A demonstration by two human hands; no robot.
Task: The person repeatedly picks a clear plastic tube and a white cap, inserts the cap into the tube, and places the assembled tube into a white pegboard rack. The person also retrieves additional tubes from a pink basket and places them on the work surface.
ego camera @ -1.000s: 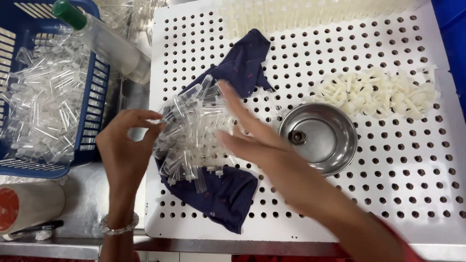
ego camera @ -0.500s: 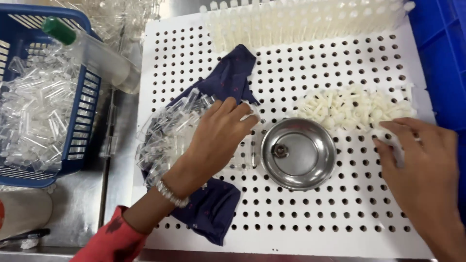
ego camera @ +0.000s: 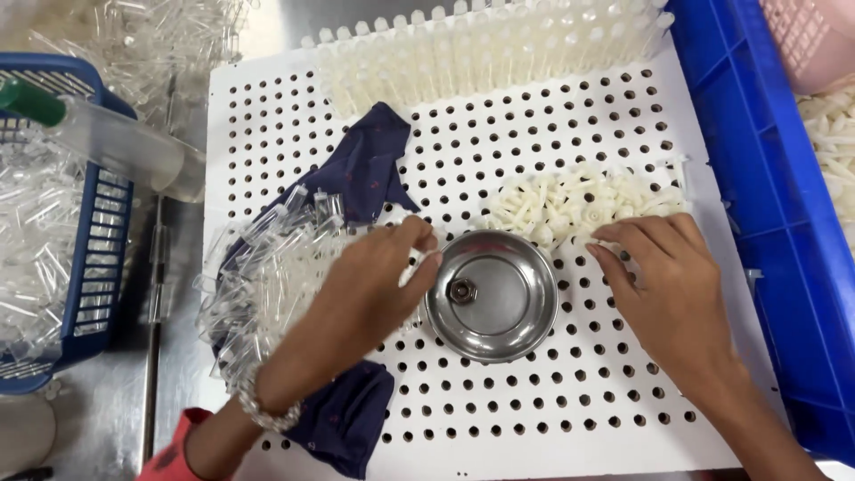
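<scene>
White perforated board (ego camera: 499, 160) covers the counter, with a steel bowl (ego camera: 492, 296) at its middle. Left hand (ego camera: 370, 289) pinches a clear tube (ego camera: 426, 260) over the pile of clear tubes (ego camera: 267, 267) on a dark blue cloth (ego camera: 370, 169). Right hand (ego camera: 668, 285), fingers curled, touches the heap of white caps (ego camera: 570, 200).

This looks like a small assembly or packing workshop. A white perforated board (ego camera: 552, 401) lies on a steel bench, with rows of cream plastic pieces (ego camera: 481, 44) standing along its far edge. Blue crates (ego camera: 757, 178) and a blue basket (ego camera: 98, 267) hold heaps of identical clear plastic tubes (ego camera: 36, 249).
</scene>
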